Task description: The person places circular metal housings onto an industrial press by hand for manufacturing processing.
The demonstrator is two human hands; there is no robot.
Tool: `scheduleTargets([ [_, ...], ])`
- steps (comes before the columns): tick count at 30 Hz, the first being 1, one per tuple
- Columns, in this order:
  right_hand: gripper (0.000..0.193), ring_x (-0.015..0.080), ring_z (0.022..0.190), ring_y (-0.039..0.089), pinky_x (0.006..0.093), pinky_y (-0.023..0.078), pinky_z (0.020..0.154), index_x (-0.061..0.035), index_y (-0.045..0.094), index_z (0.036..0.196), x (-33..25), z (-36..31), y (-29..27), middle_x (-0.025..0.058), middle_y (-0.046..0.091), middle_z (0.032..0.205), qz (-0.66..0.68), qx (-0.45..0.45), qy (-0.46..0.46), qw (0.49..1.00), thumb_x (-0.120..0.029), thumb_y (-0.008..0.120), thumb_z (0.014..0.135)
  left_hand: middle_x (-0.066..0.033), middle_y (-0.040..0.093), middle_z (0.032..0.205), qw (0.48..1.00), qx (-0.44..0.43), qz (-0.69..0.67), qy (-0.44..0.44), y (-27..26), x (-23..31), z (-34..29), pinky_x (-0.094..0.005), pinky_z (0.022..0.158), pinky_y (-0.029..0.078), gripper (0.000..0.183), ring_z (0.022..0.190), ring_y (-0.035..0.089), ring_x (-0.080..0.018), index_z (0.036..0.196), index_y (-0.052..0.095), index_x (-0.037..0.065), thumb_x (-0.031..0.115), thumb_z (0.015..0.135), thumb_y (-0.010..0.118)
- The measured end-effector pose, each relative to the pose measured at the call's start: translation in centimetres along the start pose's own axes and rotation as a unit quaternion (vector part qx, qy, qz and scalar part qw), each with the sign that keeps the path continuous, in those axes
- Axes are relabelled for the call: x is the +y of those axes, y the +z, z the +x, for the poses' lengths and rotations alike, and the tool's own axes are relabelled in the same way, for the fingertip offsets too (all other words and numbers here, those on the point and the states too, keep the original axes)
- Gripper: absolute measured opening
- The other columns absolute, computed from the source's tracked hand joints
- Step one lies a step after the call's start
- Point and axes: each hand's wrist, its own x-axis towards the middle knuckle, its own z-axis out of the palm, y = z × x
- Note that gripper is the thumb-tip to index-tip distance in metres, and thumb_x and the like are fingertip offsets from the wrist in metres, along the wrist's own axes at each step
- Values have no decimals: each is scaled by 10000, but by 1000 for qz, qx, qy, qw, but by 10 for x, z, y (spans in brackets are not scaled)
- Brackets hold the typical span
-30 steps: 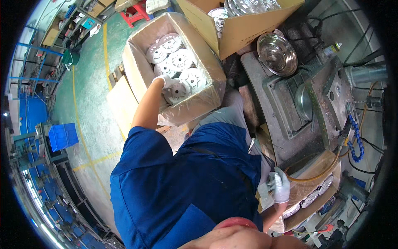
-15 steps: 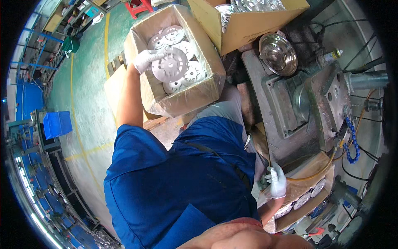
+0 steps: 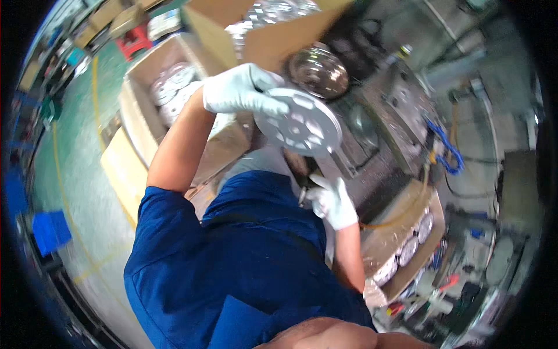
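My left hand [image 3: 244, 93], in a white glove, grips a round grey metal disc [image 3: 296, 132] by its upper left edge. Slots and a small centre hole show in the disc, which is held tilted in the air between the left carton and the machine. Lower and to the right, my gloved right hand [image 3: 334, 203] is closed round what looks like an air gun [image 3: 303, 196]. Its body is mostly hidden by the fingers, and only a small metallic tip shows. A thin yellow hose [image 3: 386, 223] runs from this hand toward the machine.
An open carton [image 3: 136, 110] on the left holds several similar discs. Behind stands another carton [image 3: 273, 43] with shiny wrapped parts. A steel bowl [image 3: 318, 71] sits beside the machine [image 3: 401, 110] with its blue coolant hose [image 3: 450, 148]. More discs fill a carton [image 3: 427, 256] at the lower right.
My left hand has lifted the disc out of the left carton and carried it right. The right hand has moved up and left, nearer the disc. The whole view has shifted too.
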Motion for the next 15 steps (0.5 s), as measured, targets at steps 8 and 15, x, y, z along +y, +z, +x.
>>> scheduleTargets([
  [8,515,242,1035,576,362,519,837,21,420,1323,-28,14,30,160,548,1209,162,-1,-261,952,-207,560,882,-157,556,1107,929,-75,176,317,83,-7,76,-334,819,480,474,956,557,-274,1140,600,22,294,763,695],
  [15,556,182,1215,453,303,352,1033,15,360,1381,-38,-13,36,122,465,1342,-68,308,-505,804,21,550,859,-180,479,1296,973,86,-201,-75,142,-55,71,-279,857,476,759,1066,536,-167,1439,203,-30,275,880,617],
])
